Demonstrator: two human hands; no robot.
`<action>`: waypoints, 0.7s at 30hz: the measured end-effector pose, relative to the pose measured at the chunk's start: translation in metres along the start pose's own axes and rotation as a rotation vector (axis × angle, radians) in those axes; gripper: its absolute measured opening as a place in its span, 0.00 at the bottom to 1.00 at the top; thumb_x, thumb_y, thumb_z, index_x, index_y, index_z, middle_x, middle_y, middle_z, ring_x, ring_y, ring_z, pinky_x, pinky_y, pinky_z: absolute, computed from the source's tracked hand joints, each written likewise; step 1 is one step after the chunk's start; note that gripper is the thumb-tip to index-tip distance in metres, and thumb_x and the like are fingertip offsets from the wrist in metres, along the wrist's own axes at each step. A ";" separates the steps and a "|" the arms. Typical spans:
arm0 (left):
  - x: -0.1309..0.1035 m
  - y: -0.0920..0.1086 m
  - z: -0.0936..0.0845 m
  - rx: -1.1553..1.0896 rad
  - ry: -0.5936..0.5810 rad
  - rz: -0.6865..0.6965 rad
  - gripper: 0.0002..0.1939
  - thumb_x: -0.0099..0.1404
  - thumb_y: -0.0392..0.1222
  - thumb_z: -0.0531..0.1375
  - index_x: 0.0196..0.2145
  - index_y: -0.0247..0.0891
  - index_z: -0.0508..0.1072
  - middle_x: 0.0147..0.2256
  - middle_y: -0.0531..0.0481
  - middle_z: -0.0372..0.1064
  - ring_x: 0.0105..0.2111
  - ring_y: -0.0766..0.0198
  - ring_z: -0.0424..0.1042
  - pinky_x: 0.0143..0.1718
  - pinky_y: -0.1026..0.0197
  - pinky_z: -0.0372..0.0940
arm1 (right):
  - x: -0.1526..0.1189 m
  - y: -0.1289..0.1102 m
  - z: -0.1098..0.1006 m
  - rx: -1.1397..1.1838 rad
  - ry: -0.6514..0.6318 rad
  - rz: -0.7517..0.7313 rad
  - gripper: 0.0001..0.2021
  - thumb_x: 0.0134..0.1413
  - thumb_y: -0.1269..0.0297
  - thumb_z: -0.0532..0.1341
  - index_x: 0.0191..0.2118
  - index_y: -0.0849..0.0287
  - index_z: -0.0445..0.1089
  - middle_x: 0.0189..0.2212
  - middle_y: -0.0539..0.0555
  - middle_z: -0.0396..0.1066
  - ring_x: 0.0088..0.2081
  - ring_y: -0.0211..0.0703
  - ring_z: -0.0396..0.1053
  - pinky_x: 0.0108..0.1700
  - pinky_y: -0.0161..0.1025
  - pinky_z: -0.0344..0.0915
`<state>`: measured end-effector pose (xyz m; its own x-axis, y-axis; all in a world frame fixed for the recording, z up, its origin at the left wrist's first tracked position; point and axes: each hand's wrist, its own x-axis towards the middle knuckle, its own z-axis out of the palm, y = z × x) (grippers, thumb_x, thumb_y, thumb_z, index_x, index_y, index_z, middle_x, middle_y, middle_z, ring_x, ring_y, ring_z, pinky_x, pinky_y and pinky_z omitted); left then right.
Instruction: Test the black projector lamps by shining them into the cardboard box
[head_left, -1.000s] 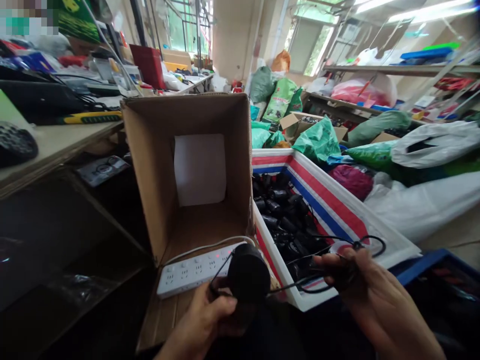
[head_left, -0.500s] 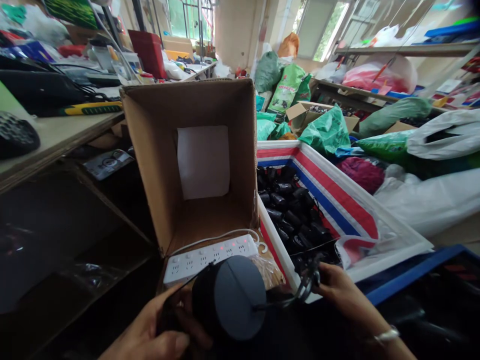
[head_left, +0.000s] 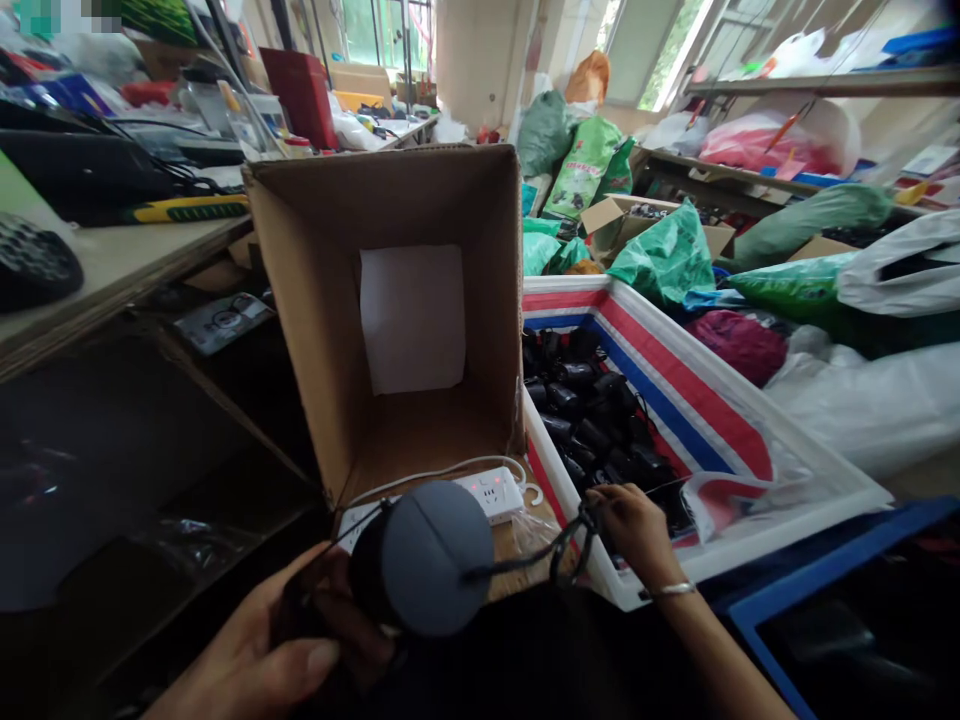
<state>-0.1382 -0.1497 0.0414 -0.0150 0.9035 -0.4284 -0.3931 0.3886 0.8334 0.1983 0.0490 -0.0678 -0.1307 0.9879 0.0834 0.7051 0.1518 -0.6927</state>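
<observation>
Cluttered storeroom shelves and heaps of green bags (head_left: 664,262) fill the background behind an open cardboard box (head_left: 390,300), which stands on its side with its mouth toward the camera and serves as the landmark for everything else. Inside the box, a white sheet (head_left: 412,318) covers its back wall. At the box's mouth, on its lower flap, lies a white power strip (head_left: 491,490) with small red lights, its white cord curling along the box floor.

Just in front of the box mouth, partly covering the power strip, is a round dark device (head_left: 424,560) with a flat grey face. The left hand (head_left: 262,655) grips it from the left and from behind, fingers wrapped around its dark body. A thin black cable (head_left: 517,565) runs from the device's face toward the right, away from the box.

To the right of the box, the right hand (head_left: 634,525) is closed on the looped end of that cable, pinching the coil between its fingers. It sits over the near rim of a white bin (head_left: 787,455) lined with red, white and blue striped sheeting, which stands against the box's right wall and holds many small black parts (head_left: 592,420).

Left of the box runs a wooden workbench (head_left: 112,275) bearing dark equipment and cables.
</observation>
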 end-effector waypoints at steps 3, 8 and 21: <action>0.003 0.004 -0.003 -0.202 0.075 -0.032 0.14 0.47 0.45 0.69 0.32 0.39 0.75 0.27 0.46 0.74 0.27 0.53 0.73 0.28 0.54 0.70 | 0.007 -0.032 -0.002 0.159 -0.106 -0.007 0.19 0.52 0.49 0.55 0.33 0.62 0.70 0.25 0.56 0.70 0.27 0.44 0.67 0.31 0.41 0.64; 0.016 0.003 -0.006 -0.279 0.114 0.036 0.09 0.51 0.39 0.66 0.32 0.37 0.75 0.28 0.45 0.75 0.30 0.50 0.74 0.30 0.54 0.71 | 0.022 -0.076 0.045 0.285 -0.379 -0.048 0.16 0.46 0.52 0.62 0.30 0.63 0.69 0.21 0.54 0.72 0.23 0.42 0.69 0.27 0.36 0.66; 0.047 -0.018 -0.013 -0.350 0.098 0.090 0.15 0.52 0.33 0.62 0.40 0.36 0.73 0.37 0.44 0.74 0.39 0.48 0.73 0.37 0.47 0.71 | 0.036 -0.093 0.100 -0.182 -0.384 -0.247 0.08 0.49 0.72 0.60 0.22 0.61 0.66 0.23 0.56 0.71 0.28 0.46 0.70 0.30 0.37 0.60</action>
<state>-0.1436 -0.1164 0.0015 -0.1448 0.9029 -0.4047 -0.6765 0.2081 0.7064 0.0581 0.0673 -0.0719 -0.5331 0.8436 -0.0642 0.7261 0.4173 -0.5465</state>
